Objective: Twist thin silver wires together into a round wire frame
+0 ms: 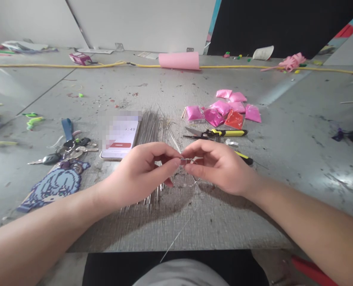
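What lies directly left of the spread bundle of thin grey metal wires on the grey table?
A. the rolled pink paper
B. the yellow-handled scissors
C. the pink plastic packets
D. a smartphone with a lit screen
D: the smartphone with a lit screen lies flat against the left edge of the bundle of thin grey metal wires, while the yellow-handled scissors and pink plastic packets sit to its right.

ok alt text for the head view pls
Two bare hands, left hand and right hand, pinch a thin wire between fingertips over a grey table. A phone, keys, scissors and pink packets lie behind.
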The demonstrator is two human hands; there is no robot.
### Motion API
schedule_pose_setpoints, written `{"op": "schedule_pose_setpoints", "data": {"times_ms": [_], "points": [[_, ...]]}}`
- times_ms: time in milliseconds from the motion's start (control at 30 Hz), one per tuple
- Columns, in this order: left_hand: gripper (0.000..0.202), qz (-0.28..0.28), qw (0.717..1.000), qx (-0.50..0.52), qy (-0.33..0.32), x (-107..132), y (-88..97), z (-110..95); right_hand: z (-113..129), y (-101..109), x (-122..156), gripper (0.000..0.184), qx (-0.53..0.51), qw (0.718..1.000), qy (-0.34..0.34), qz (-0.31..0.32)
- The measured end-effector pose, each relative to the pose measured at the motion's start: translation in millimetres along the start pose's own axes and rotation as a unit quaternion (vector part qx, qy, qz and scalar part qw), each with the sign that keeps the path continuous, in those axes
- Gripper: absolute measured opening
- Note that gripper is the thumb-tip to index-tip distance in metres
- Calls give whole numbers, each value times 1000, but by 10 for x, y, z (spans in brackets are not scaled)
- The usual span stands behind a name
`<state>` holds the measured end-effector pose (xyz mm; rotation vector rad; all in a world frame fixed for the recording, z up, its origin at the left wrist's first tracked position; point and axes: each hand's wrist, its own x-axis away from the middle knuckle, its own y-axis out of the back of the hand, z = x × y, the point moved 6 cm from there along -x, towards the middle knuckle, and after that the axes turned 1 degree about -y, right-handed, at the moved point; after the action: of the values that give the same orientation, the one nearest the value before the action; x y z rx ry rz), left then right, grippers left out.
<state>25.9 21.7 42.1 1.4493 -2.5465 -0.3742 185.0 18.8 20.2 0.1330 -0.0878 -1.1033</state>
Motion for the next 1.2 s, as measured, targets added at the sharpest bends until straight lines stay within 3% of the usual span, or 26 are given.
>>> {"op": "schedule_pose_setpoints", "data": {"times_ms": [200, 367, 733, 1000, 1100, 1200], "points": [[10, 7, 999, -10, -47, 8, 7, -30, -21, -24, 1, 24, -95, 995, -29, 18], [9, -7, 999, -4, -48, 23, 14, -60, 5, -31, 5, 25, -97, 995, -37, 11], [10, 7, 999, -14, -30, 13, -38, -41, 95, -79, 53, 14, 49, 999, -10, -16], [12, 25, 1000, -11, 6, 23, -60, 14, 215, -110, 102, 8, 217, 971, 72, -75], [12, 27, 999, 14, 19, 24, -90, 30, 251, -135, 120, 12, 237, 963, 93, -91], [13, 33, 999, 23, 21, 21, -105, 25, 222, -130, 109, 15, 202, 974, 64, -81]]}}
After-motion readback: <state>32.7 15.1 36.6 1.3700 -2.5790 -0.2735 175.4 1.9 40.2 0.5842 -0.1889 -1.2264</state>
